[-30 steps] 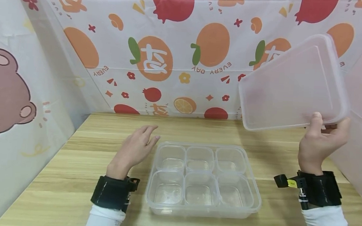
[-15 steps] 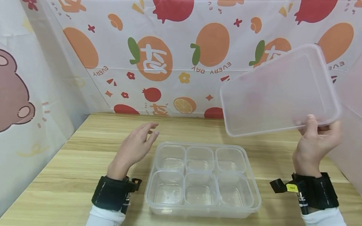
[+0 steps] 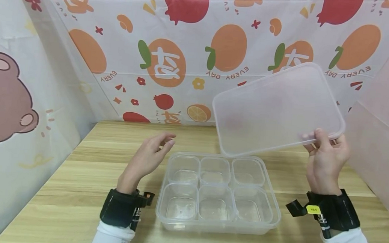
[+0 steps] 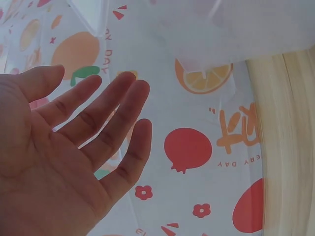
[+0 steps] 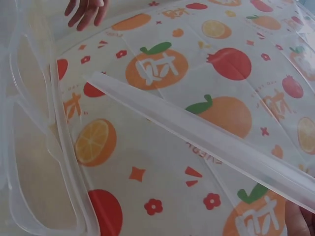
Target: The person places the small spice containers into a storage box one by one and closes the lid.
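A translucent plastic lid [image 3: 276,112] is tilted up in the air, its lower left corner overlapping the back of the box in the head view. My right hand [image 3: 327,162] grips its lower right edge, thumb on the near face and fingers behind. Edge-on, the lid [image 5: 197,128] crosses the right wrist view. Below it, a clear rectangular box [image 3: 217,227] stands on the table, holding several small clear cups [image 3: 213,208] in two rows. To the box's left hovers my left hand [image 3: 146,157], holding nothing; its relaxed fingers [image 4: 115,115] are spread in the left wrist view.
The wood-grain table [image 3: 71,188] runs back to a fruit-print cloth [image 3: 200,43]. A cloth with a bear print [image 3: 6,97] hangs on the left, and a pale pink panel [image 3: 387,131] stands on the right. Both wrists wear black straps [image 3: 119,207].
My right hand has brought the lid leftward and down, nearer the box, turning its face more toward the head camera. The left hand has barely shifted; the box stays put.
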Demonstrator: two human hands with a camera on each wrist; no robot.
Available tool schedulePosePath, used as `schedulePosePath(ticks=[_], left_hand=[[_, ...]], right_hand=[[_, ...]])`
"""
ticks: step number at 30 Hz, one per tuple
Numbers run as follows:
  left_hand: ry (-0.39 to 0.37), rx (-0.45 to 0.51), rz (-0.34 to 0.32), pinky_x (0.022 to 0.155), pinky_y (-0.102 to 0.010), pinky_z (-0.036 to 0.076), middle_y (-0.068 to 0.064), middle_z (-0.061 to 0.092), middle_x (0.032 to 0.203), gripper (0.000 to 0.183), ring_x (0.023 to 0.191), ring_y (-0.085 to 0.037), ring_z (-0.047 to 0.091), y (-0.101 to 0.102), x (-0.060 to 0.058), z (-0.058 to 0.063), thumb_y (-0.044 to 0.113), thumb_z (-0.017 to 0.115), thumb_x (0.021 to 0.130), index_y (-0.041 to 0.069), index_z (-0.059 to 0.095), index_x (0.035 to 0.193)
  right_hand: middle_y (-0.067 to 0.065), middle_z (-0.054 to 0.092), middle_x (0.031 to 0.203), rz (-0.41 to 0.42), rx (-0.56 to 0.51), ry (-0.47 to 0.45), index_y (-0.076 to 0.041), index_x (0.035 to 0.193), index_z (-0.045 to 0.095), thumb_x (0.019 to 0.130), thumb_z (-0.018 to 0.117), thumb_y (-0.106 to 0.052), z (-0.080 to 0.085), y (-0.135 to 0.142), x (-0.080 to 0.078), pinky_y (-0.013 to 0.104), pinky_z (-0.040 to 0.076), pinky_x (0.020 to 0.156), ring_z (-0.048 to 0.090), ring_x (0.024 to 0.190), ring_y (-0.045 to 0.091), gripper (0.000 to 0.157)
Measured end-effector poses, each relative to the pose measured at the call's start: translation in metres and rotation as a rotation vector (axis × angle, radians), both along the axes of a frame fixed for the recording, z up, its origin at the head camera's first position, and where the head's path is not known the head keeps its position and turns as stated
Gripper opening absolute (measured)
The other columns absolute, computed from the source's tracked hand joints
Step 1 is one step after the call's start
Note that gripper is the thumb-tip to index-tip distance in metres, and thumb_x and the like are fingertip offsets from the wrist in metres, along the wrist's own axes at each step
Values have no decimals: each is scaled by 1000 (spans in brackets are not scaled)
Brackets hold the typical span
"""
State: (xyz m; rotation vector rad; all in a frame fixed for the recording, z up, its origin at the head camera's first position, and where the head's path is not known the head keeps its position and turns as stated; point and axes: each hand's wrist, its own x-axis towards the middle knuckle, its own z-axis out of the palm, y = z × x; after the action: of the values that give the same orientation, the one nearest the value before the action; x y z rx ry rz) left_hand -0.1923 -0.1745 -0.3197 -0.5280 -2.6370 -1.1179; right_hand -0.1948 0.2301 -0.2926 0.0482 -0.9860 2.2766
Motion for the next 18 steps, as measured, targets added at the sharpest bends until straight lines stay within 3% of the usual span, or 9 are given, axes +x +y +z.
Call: schedulePosePath(ticks=[4, 13, 18], left_hand=[[-5, 8, -10, 92, -54, 51, -19, 69, 114, 32, 104, -33, 64, 0, 1, 1, 12, 54, 106, -3, 59, 134], [-12, 6, -18, 90, -53, 52, -17, 71, 110, 33, 102, -33, 66, 1, 2, 4, 13, 55, 106, -3, 58, 134], [-27, 22, -22, 90, -53, 52, -16, 72, 108, 33, 99, -34, 67, 3, 3, 6, 12, 54, 106, -4, 58, 134]], right_hand=[[15, 52, 114, 69, -46, -59, 3, 125, 60, 94, 65, 8, -1, -3, 4, 36, 57, 75, 65, 78, 22, 31], [11, 43, 126, 188, -16, -154, -1, 129, 53, 97, 66, -2, -9, -10, 10, 34, 56, 81, 60, 94, 20, 34], [9, 45, 120, 276, -35, -190, -3, 125, 53, 96, 67, -2, -12, -13, 14, 34, 57, 80, 63, 90, 18, 32]])
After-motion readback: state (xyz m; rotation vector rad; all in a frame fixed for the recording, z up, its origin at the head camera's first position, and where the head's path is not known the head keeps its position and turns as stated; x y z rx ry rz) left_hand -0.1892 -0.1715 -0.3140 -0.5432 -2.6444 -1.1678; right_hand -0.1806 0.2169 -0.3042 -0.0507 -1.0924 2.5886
